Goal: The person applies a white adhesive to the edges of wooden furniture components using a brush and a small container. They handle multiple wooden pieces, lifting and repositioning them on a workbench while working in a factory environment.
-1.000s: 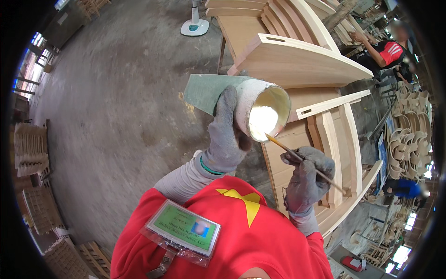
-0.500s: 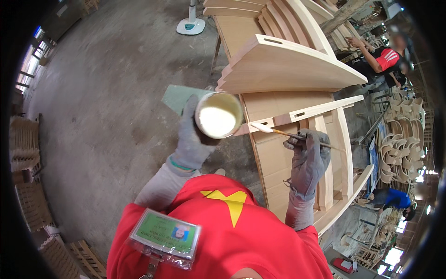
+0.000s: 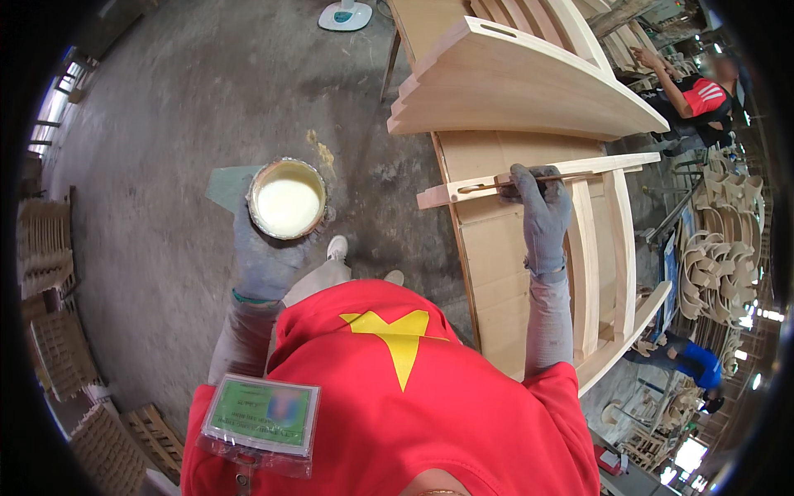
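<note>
My left hand (image 3: 269,260), in a grey glove, is closed around a round cup (image 3: 319,177) of creamy white liquid. A flat greenish piece (image 3: 227,188) sticks out beside the cup; how it is held is hidden. My right hand (image 3: 544,211), also gloved, pinches a thin wooden-handled brush (image 3: 492,185) over a pale wooden rail (image 3: 436,197). The brush tip is down at the slot near the rail's left end. That rail belongs to a wooden frame (image 3: 585,273) with several slats, lying on the workbench.
Stacked curved wooden panels (image 3: 529,87) stand on the cardboard-coloured bench top (image 3: 496,281) beyond the frame. A white stand base (image 3: 345,15) is on the concrete floor. Two people (image 3: 703,99) are at the right, among piles of curved wooden parts (image 3: 711,256). More stacked wood (image 3: 45,248) lines the left.
My left hand has moved the cup left and lower, away from the bench. My right hand has shifted up to the rail, bringing the brush tip onto its slot. The view has shifted slightly.
</note>
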Demonstrator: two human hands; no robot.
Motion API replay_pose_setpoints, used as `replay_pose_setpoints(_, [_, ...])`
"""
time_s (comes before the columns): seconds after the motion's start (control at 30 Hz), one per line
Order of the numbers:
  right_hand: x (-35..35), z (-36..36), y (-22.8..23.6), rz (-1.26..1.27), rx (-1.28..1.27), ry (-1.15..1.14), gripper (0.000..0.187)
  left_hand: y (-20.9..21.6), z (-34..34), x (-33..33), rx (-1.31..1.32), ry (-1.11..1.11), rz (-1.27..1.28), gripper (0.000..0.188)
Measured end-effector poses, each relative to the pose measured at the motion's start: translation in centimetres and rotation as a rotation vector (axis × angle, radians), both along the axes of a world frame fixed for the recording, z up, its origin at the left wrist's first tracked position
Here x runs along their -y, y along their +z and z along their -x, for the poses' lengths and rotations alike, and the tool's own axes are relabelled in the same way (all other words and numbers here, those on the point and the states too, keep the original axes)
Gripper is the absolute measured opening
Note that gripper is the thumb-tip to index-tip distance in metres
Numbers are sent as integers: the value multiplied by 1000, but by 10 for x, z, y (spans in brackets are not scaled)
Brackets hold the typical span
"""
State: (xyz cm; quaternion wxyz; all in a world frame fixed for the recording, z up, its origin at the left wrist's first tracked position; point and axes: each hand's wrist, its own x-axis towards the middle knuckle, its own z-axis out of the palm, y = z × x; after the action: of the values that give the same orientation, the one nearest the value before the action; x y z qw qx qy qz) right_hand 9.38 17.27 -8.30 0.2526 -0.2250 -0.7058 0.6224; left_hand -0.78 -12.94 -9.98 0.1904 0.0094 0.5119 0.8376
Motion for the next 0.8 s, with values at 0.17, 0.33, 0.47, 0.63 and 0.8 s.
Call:
replay_pose_setpoints(0.17, [1,4,-6,-27,51,11,15,-5,-2,3,-480,23,477,69])
replay_pose_setpoints(0.33, [1,3,-9,0,-8,-7,15,6,-5,0,-539,51,485,69])
replay_pose_setpoints(0.47, [-14,-3,-5,-201,13,-31,12,7,-6,3,-323,46,351,69])
replay_pose_setpoints(0.63, [-13,0,-9,-215,9,23,13,-1,-5,2,-350,36,364,70])
replay_pose_setpoints(0.8, [1,4,-13,-195,34,70,12,7,-6,-1,-28,57,71,71])
